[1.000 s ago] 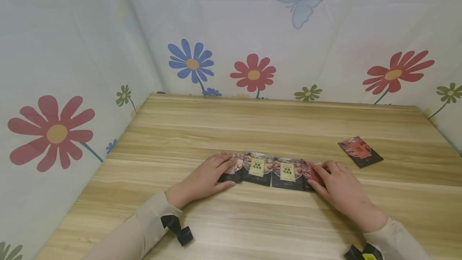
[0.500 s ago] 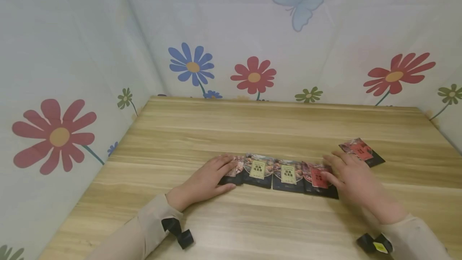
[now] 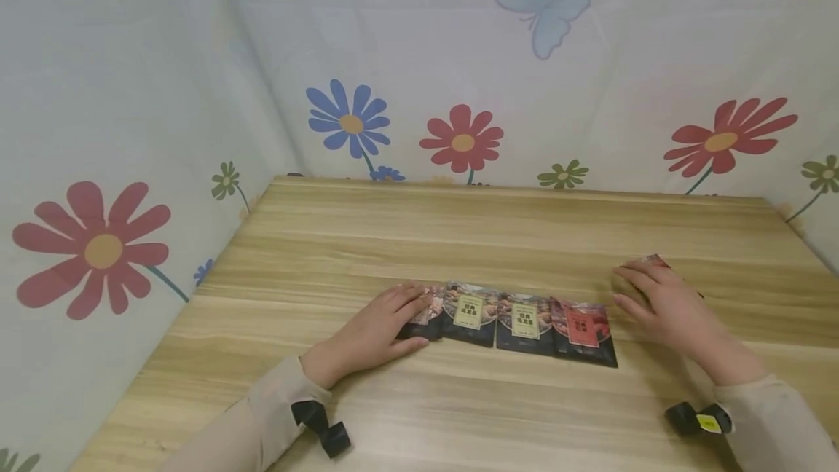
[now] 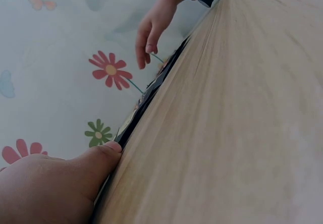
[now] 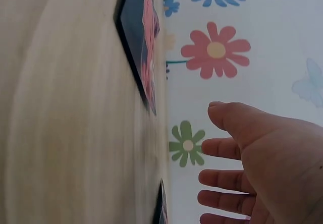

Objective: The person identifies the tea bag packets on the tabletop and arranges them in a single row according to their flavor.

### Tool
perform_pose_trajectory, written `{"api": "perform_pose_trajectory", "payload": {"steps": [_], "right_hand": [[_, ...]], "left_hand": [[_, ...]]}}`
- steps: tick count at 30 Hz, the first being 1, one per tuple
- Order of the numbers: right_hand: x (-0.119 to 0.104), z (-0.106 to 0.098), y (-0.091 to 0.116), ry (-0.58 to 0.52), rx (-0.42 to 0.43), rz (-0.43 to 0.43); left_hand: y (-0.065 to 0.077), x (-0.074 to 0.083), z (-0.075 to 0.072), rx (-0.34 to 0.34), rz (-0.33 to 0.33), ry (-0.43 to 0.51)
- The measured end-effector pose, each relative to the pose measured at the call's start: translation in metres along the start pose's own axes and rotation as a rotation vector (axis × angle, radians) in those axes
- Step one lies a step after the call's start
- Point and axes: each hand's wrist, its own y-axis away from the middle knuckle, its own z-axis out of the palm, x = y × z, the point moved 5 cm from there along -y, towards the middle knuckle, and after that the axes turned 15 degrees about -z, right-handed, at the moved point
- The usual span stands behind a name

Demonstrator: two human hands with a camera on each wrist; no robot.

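Note:
Several flat black sachets with food pictures lie side by side in a row on the wooden table. My left hand (image 3: 373, 323) rests over the leftmost sachet (image 3: 429, 315), hiding part of it. Two sachets with yellow-green labels, the left one (image 3: 469, 315) and the right one (image 3: 526, 325), fill the middle. A red-labelled sachet (image 3: 583, 333) ends the row on the right. Past it, my right hand (image 3: 678, 308) hovers with nothing in it, its fingers spread in the right wrist view. Behind that hand, mostly hidden, lies a separate red sachet (image 3: 658, 261).
The wooden table (image 3: 498, 231) reaches back to a white curtain (image 3: 406, 35) printed with flowers and a butterfly, which also closes off the left side. Black straps with small dark blocks sit at both wrists.
My right hand has let go of the red-labelled sachet at the row's end and moved right, toward the separate sachet. That end sachet now shows whole. The left hand has stayed put.

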Motion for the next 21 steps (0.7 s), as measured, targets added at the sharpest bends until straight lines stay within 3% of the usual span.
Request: {"api": "perform_pose_trajectory", "payload": {"steps": [7,21], "right_hand": [[0.019,-0.002,0.009,-0.034,-0.042,0.098],[0.044,0.005,0.024,-0.041,-0.089,0.16]], "left_hand": [[0.0,0.0,0.0,0.01,-0.002,0.003],[-0.001,0.0,0.002,0.021,0.007,-0.005]]}}
